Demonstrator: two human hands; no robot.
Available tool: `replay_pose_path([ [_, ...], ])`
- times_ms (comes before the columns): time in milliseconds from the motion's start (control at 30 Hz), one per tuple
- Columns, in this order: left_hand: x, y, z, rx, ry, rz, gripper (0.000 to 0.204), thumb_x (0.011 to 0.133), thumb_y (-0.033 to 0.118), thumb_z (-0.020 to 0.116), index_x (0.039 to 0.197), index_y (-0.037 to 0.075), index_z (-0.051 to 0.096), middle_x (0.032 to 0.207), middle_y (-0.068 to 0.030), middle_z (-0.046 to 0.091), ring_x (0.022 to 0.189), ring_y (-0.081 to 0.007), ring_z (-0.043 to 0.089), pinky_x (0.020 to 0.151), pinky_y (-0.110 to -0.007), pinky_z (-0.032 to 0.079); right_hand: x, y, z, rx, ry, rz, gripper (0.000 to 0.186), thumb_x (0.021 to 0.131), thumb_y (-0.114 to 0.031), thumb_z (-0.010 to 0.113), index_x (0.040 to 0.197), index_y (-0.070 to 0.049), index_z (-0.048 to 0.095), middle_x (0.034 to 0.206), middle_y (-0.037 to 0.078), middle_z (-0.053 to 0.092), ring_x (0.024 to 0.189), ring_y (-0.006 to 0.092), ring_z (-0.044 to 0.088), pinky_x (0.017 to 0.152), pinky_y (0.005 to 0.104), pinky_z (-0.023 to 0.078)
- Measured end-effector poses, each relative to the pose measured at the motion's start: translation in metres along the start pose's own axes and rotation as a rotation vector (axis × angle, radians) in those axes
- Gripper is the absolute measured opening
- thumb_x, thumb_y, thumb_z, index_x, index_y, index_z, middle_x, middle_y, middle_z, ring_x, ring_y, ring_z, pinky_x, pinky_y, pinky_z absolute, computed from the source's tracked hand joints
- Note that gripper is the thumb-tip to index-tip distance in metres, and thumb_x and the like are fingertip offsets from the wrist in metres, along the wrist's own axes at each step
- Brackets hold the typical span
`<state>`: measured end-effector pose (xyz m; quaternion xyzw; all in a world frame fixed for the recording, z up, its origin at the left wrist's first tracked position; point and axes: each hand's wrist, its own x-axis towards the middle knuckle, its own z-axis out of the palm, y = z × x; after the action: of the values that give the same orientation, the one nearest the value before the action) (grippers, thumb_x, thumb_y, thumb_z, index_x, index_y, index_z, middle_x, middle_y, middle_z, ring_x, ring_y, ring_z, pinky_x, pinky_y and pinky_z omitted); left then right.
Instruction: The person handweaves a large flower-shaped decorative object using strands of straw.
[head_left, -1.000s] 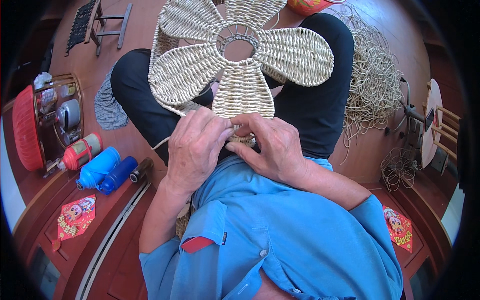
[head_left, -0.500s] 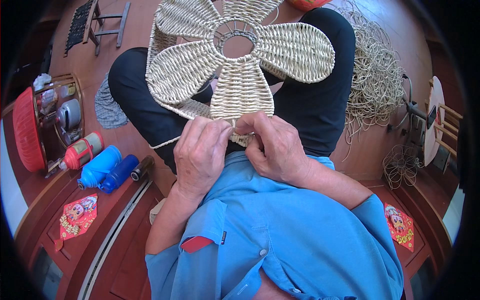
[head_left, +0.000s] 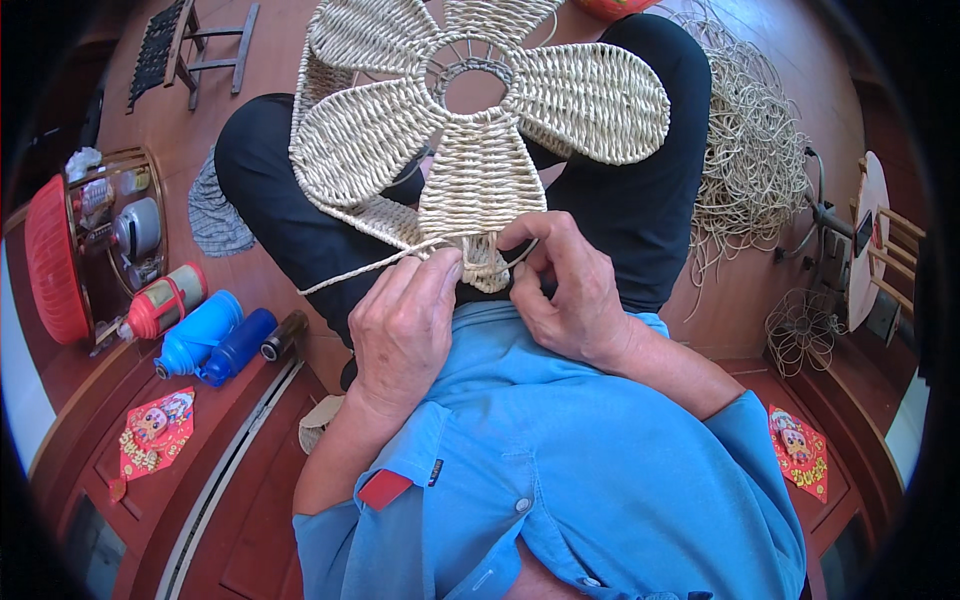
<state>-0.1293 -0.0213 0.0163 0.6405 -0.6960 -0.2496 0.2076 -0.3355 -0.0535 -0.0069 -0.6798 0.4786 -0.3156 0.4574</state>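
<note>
On my lap rests a woven straw piece (head_left: pixel 480 180) with flower-like petals around a round hole; more woven sides show behind and below it. At the unfinished end of its nearest petal, short uprights stand bare. My left hand (head_left: pixel 400 320) is closed, thumb and forefinger pinched at this end's left corner. A loose straw cord (head_left: pixel 365 270) runs out to the left just above those fingers. My right hand (head_left: pixel 570 290) bends its forefinger and thumb together around a thin strand at the right corner. The fingertips partly hide what each hand grips.
A big heap of straw cord (head_left: pixel 750 150) lies on the floor at right, with a bare wire flower frame (head_left: pixel 803 330) nearer. Blue flasks (head_left: pixel 205 335) and a red one (head_left: pixel 165 300) stand at left by a rack (head_left: pixel 145 170). A small stool (head_left: pixel 190 60) is far left.
My hands have drawn apart from the petal's end, the right one shifting to the right. The uprights and the cord at the petal's end now show between them.
</note>
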Motion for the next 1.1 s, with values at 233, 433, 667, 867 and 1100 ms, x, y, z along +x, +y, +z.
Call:
replay_pose_path([
  [233,0.000,0.000,0.003,-0.037,-0.078,-0.059,0.019,0.103,0.010,0.071,0.121,0.005,0.072,0.084,-0.0179,0.074,0.075,-0.0366,0.075,0.067,-0.046,0.058,-0.003,0.006,-0.004,-0.014,0.056,-0.027,0.039,0.083,0.014,0.064,0.119,0.000,0.059,0.105,0.011,0.068,0.065,0.0176,0.067,0.061,0.0349,0.056],
  [433,0.008,-0.002,0.000,-0.397,-0.241,-0.359,0.023,0.113,0.015,0.058,0.126,0.000,0.070,0.066,-0.0084,0.062,0.059,-0.0166,0.062,0.059,-0.035,0.048,0.000,-0.002,-0.006,-0.016,0.073,-0.020,0.032,0.090,0.009,0.071,0.118,-0.001,0.060,0.102,0.008,0.068,0.065,0.0131,0.066,0.058,0.0320,0.054],
  [667,0.009,0.005,-0.004,-0.624,-0.323,-0.546,0.029,0.116,0.020,0.051,0.130,0.000,0.067,0.064,0.0007,0.056,0.058,-0.0062,0.052,0.057,-0.028,0.042,-0.023,0.004,-0.011,0.441,0.167,0.451,0.029,0.100,-0.001,0.076,0.120,-0.002,0.055,0.103,0.002,0.068,0.077,0.0016,0.058,0.062,0.0195,0.048],
  [867,0.002,-0.001,0.000,-0.602,-0.306,-0.523,0.033,0.118,0.028,0.052,0.131,0.002,0.067,0.065,0.0013,0.056,0.058,-0.0054,0.051,0.055,-0.027,0.040,-0.001,0.002,-0.015,0.817,0.015,0.781,0.049,0.102,-0.008,0.076,0.143,0.004,0.053,0.118,0.008,0.073,0.107,0.0105,0.069,0.094,0.0272,0.058],
  [1100,0.000,-0.002,0.002,-0.525,-0.282,-0.494,0.029,0.117,0.026,0.052,0.129,0.005,0.068,0.065,-0.0058,0.061,0.059,-0.0163,0.062,0.061,-0.036,0.049,0.023,0.007,0.009,0.931,-0.106,0.726,0.048,0.098,-0.007,0.081,0.140,0.002,0.061,0.127,0.009,0.076,0.107,0.0128,0.072,0.093,0.0295,0.058],
])
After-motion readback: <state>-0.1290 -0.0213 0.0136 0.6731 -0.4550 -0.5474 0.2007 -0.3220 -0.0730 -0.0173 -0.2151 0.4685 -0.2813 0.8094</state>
